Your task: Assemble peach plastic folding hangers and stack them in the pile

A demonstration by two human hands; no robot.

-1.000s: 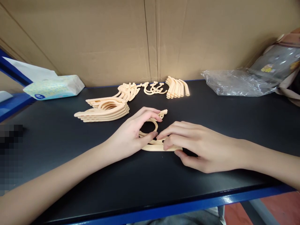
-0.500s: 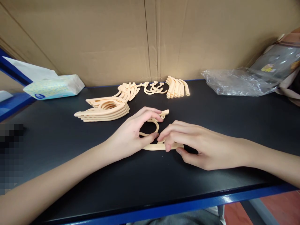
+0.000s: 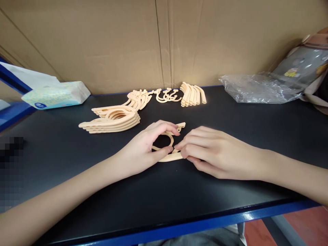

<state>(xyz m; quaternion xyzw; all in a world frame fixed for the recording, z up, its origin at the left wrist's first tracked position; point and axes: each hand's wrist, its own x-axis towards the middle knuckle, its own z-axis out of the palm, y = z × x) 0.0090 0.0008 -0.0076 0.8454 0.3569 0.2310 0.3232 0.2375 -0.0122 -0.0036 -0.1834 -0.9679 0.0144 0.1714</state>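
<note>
A cream plastic hanger (image 3: 171,157) lies on the black tabletop in front of me, its curved middle loop showing between my hands. My left hand (image 3: 153,143) curls around it, thumb on the near side and fingers over the far part. With bent fingers and thumb, my right hand (image 3: 214,152) grips the right end of the near arm, hiding that tip. Behind my left hand, a stack of matching hanger pieces (image 3: 116,125) rests on the table.
Along the back lie a pile of curved cream pieces (image 3: 139,98), several small hooks (image 3: 166,96) and a group of short tube-like arms (image 3: 191,95). A tissue pack (image 3: 57,96) stands at left, a clear plastic bag (image 3: 258,89) at right. Cardboard (image 3: 115,44) backs the table.
My right hand has shifted slightly left and closed further over the hanger's near arm, covering its end. The left hand keeps its hold in nearly the same place.
</note>
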